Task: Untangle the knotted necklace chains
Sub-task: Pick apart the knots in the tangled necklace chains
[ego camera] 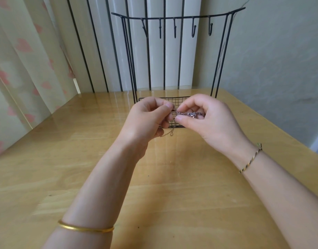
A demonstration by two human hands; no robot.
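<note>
The wooden bench [82, 177] fills most of my view. At its far edge stands a black wire stand [224, 51], its top bar carrying a row of bare hooks [193, 30]. I take it that is where the pieces hang once they are freed.

Both hands are raised over the stand's mesh base [163, 100], clear of the bench, probably so the loose lengths can hang and show me how they cross. The left hand [147, 119] has its fingers [165, 106] curled in, pinching one side of the tangle. The right hand [208, 121] pinches the other side, thumb and fingers [183, 120] closed narrow on it.

The necklace chains [188, 114] are bunched between the two pinches, a pinkish clump stretched a little sideways, which I judge is meant to open the knot. A thin gold tail [170, 132] with a small ring dangles below the left hand. I cannot tell how many chains are in the clump.
</note>
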